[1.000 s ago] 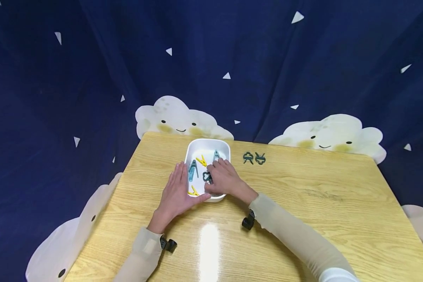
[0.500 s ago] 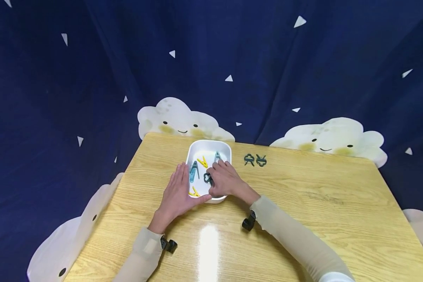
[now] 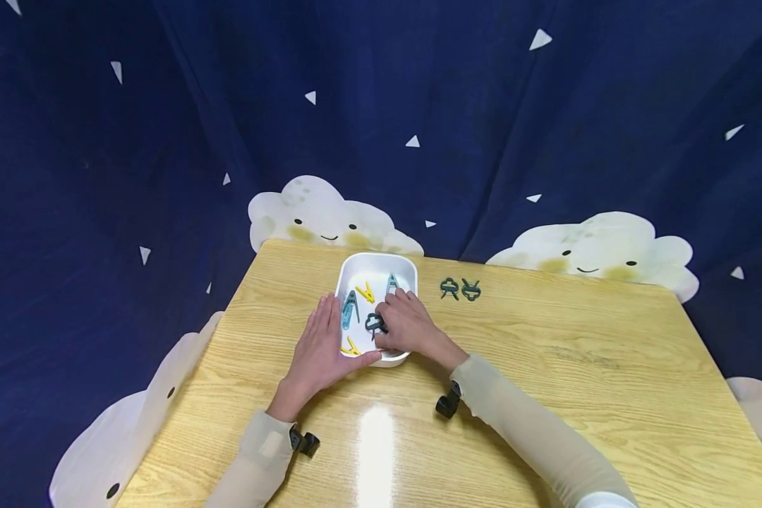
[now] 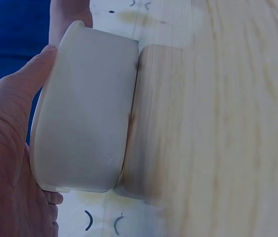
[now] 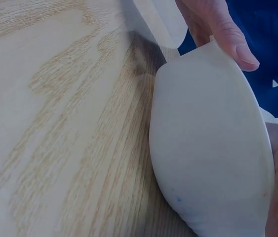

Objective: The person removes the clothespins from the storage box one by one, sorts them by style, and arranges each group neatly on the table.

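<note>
A white plastic box (image 3: pixel 381 260) stands on the table. My left hand (image 3: pixel 317 346) lies along its left side with straight fingers, the thumb on the near rim; the left wrist view shows this thumb (image 4: pixel 32 69) at the rim of the box. My right hand (image 3: pixel 406 324) reaches in over the right side, its thumb and fingers curled round a dark green cloud-shaped clip (image 3: pixel 373 322). Its fingertips are partly hidden. About this clip lie yellow clothespins (image 3: pixel 365 292) and blue-green clothespins (image 3: pixel 349 310). Another blue-green clothespin (image 3: pixel 391 282) lies at the back right, partly covered by the right hand.
Two dark green clips (image 3: pixel 460 288) lie side by side on the wooden table (image 3: pixel 546 339), to the right of the box. A dark blue curtain (image 3: pixel 381 92) with white clouds hangs behind the table's far edge.
My right hand has shifted slightly, and the dark green clip in the box has turned and shows more. The left hand stays on the box. The view has tilted slightly.
</note>
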A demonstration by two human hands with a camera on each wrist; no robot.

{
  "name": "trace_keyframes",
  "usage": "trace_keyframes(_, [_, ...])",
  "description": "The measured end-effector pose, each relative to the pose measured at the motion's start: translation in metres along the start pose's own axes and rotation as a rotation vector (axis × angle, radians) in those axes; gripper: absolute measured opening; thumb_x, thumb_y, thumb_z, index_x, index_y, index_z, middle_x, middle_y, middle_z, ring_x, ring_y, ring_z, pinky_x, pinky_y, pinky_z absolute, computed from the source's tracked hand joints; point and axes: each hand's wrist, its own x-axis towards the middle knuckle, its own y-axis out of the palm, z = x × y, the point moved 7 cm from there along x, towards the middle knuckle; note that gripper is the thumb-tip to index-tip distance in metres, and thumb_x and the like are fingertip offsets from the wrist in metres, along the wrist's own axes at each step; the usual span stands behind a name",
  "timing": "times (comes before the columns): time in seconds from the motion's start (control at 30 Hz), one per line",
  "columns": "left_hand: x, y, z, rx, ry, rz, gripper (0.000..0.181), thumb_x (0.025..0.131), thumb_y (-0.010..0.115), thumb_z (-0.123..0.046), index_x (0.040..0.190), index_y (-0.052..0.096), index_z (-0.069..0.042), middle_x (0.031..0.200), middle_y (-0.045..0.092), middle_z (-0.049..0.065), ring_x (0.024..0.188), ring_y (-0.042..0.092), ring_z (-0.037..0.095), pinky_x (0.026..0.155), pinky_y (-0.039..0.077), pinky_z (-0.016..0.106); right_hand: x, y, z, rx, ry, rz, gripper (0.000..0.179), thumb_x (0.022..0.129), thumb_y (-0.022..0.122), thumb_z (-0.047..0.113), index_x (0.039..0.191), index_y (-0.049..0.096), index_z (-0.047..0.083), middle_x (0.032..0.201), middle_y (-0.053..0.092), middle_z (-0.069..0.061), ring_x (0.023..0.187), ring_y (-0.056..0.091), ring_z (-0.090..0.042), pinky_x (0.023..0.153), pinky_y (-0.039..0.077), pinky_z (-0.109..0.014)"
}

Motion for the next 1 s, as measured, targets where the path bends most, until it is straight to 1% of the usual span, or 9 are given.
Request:
trace_keyframes(0.13, [0.0001, -0.0007, 0.0002, 0.000, 0.006, -0.007, 0.139, 0.077, 0.056, -0.093, 0.166, 0.009, 0.002, 0.174, 0.010, 0.020, 0.162, 0.007, 0.033, 0.130, 0.015, 0.049, 0.0011, -0.0003, -0.0004, -0.013, 0.019, -0.011, 0.028, 0.082, 0.078, 0.041, 0.085, 0.069, 0.015, 0.086, 0.055, 0.002, 0.086, 0.042, -0.022, 0.077, 0.037, -0.036])
trace_keyframes(0.2, [0.0003, -0.0013, 0.0001, -0.001, 0.010, -0.013, 0.138, 0.077, 0.057, -0.093, 0.166, 0.010, 0.002, 0.174, 0.011, 0.021, 0.161, 0.008, 0.034, 0.130, 0.016, 0.051, 0.0016, -0.0009, -0.0008, -0.024, 0.028, -0.022, 0.029, 0.083, 0.077, 0.041, 0.079, 0.064, 0.016, 0.084, 0.054, 0.002, 0.085, 0.042, -0.023, 0.077, 0.037, -0.037])
trace_keyframes(0.27, [0.0005, -0.0019, -0.0001, -0.002, 0.011, -0.017, 0.138, 0.077, 0.058, -0.092, 0.166, 0.011, 0.002, 0.173, 0.012, 0.021, 0.161, 0.009, 0.034, 0.129, 0.017, 0.051, 0.0016, -0.0016, -0.0010, -0.028, 0.036, -0.036, 0.031, 0.085, 0.077, 0.041, 0.076, 0.061, 0.015, 0.083, 0.053, 0.000, 0.085, 0.042, -0.023, 0.077, 0.038, -0.037])
trace_keyframes(0.43, [0.0015, -0.0018, -0.0003, 0.002, 0.009, -0.013, 0.138, 0.077, 0.057, -0.093, 0.166, 0.010, 0.001, 0.174, 0.011, 0.020, 0.161, 0.008, 0.034, 0.129, 0.017, 0.051, 0.0002, -0.0025, -0.0020, -0.022, 0.056, -0.063, 0.033, 0.093, 0.072, 0.042, 0.081, 0.063, 0.012, 0.086, 0.055, -0.003, 0.088, 0.045, -0.025, 0.080, 0.040, -0.039])
trace_keyframes(0.53, [0.0019, -0.0011, -0.0003, 0.010, 0.010, -0.010, 0.138, 0.077, 0.055, -0.094, 0.166, 0.010, 0.001, 0.174, 0.011, 0.020, 0.162, 0.008, 0.033, 0.129, 0.017, 0.050, -0.0009, -0.0026, -0.0023, -0.010, 0.069, -0.062, 0.038, 0.095, 0.067, 0.049, 0.087, 0.067, 0.011, 0.089, 0.056, -0.003, 0.090, 0.046, -0.025, 0.082, 0.040, -0.038])
trace_keyframes(0.67, [0.0020, 0.0005, 0.0001, 0.007, 0.010, -0.003, 0.138, 0.077, 0.055, -0.094, 0.166, 0.009, 0.001, 0.174, 0.009, 0.019, 0.162, 0.006, 0.032, 0.130, 0.015, 0.049, -0.0012, -0.0023, -0.0021, -0.015, 0.082, -0.046, 0.050, 0.090, 0.067, 0.061, 0.088, 0.068, 0.010, 0.092, 0.058, -0.003, 0.092, 0.047, -0.024, 0.083, 0.041, -0.038])
trace_keyframes(0.8, [0.0018, 0.0013, 0.0005, -0.002, 0.005, 0.007, 0.138, 0.078, 0.055, -0.093, 0.166, 0.007, 0.001, 0.174, 0.008, 0.019, 0.162, 0.002, 0.029, 0.130, 0.013, 0.047, -0.0001, -0.0002, -0.0016, -0.047, 0.093, -0.006, 0.059, 0.085, 0.070, 0.069, 0.086, 0.067, 0.010, 0.094, 0.059, -0.004, 0.094, 0.046, -0.024, 0.083, 0.041, -0.037])
trace_keyframes(0.87, [0.0016, 0.0017, 0.0007, -0.005, 0.002, 0.011, 0.138, 0.078, 0.055, -0.093, 0.166, 0.007, 0.001, 0.175, 0.007, 0.018, 0.162, -0.001, 0.028, 0.130, 0.012, 0.047, 0.0005, 0.0013, -0.0013, -0.066, 0.097, 0.015, 0.062, 0.085, 0.070, 0.071, 0.087, 0.067, 0.009, 0.096, 0.059, -0.005, 0.095, 0.046, -0.024, 0.084, 0.040, -0.037])
trace_keyframes(1.0, [0.0012, 0.0018, 0.0012, -0.003, -0.001, 0.010, 0.138, 0.077, 0.054, -0.094, 0.166, 0.007, 0.001, 0.175, 0.006, 0.018, 0.162, 0.001, 0.029, 0.130, 0.012, 0.047, 0.0016, 0.0033, -0.0004, -0.093, 0.101, 0.041, 0.066, 0.087, 0.067, 0.074, 0.092, 0.069, 0.008, 0.100, 0.060, -0.006, 0.097, 0.047, -0.024, 0.085, 0.041, -0.037])
